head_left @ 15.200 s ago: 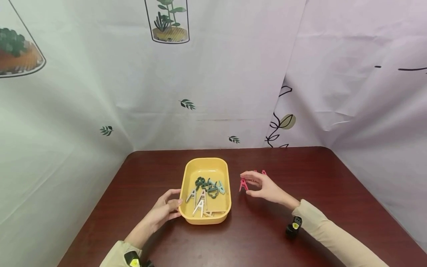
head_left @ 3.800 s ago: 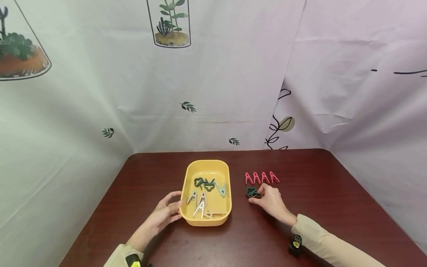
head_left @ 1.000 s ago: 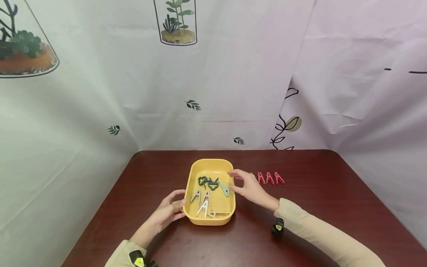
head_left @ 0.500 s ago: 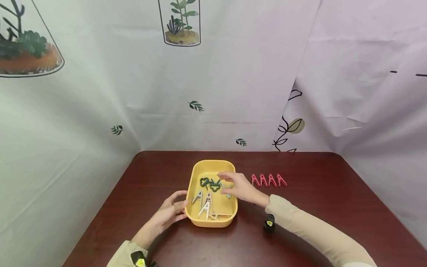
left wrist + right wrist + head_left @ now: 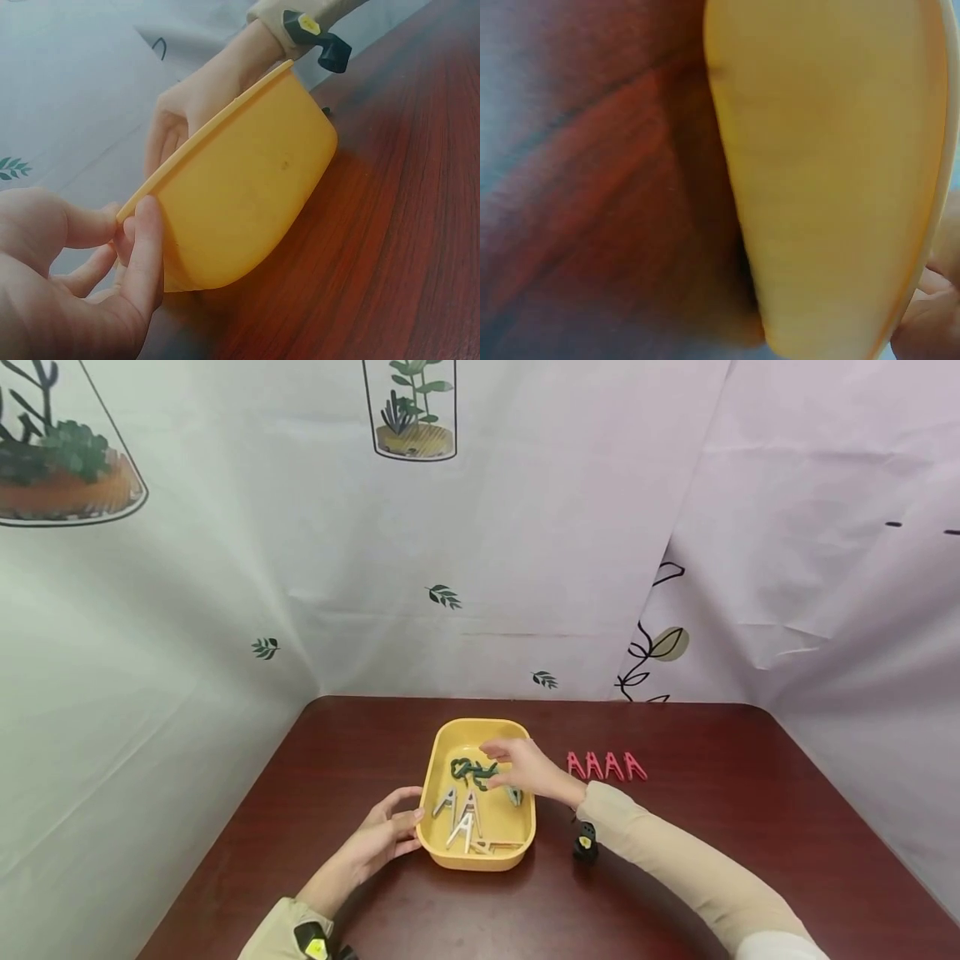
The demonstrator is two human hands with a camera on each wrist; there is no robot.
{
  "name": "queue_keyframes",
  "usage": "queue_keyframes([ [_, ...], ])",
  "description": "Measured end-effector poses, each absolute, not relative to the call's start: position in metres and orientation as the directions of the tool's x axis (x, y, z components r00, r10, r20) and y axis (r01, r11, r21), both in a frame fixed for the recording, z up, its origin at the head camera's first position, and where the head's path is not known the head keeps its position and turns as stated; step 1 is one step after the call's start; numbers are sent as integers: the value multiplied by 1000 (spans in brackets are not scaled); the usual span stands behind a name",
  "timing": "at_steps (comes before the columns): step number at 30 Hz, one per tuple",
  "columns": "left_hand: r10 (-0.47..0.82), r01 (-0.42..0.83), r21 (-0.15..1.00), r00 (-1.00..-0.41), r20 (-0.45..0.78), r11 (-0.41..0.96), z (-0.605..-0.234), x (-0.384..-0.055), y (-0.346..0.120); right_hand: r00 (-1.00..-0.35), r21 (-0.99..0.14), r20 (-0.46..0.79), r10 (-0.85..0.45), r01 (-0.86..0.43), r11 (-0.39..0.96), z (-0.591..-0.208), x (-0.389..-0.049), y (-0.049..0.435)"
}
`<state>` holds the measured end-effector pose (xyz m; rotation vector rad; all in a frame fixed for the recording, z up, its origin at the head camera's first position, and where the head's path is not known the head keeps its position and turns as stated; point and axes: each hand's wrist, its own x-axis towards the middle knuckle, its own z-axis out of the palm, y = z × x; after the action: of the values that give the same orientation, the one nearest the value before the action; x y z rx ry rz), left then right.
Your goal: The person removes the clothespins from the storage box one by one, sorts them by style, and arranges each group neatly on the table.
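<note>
My left hand (image 5: pixel 378 835) holds the yellow tray (image 5: pixel 480 862) by its left rim; in the left wrist view the thumb lies over the rim and fingers against the outer wall. My right hand (image 5: pixel 528 768) reaches over the tray's right side, fingers bent and apart, above dark green plant clips (image 5: pixel 460 768). It partly covers a pale teal clothespin (image 5: pixel 514 796). Nothing shows between its fingers. Nearer in the tray lie a grey clothespin (image 5: pixel 447 800), a pinkish one, a white clothespin (image 5: pixel 462 831) and a tan clothespin (image 5: pixel 495 847).
Several pink clothespins (image 5: pixel 592 760) stand in a row on the dark red table (image 5: pixel 360 735), right of the tray. My right forearm crosses the table in front of them. A small dark thing (image 5: pixel 326 111) shows past the tray in the left wrist view. White sheets surround the table.
Earlier, pink clothespins were lined up and a green plant clip was set below them; my wrist now covers that spot. My right hand has since moved left over the tray. My left hand stays.
</note>
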<state>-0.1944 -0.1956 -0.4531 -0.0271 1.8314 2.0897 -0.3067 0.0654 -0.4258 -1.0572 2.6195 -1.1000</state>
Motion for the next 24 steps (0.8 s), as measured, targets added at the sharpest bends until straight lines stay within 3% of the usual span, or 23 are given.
queue_keyframes([
  [12,251,-283,953,-936,-248,-112,-455,-193,-196,-692,-553,90,-716,-633,542,-427,-320,43],
  [24,258,-278,954,-935,-242,-116,-456,-194,-195,-690,-516,47,-722,-636,574,-431,-329,26],
])
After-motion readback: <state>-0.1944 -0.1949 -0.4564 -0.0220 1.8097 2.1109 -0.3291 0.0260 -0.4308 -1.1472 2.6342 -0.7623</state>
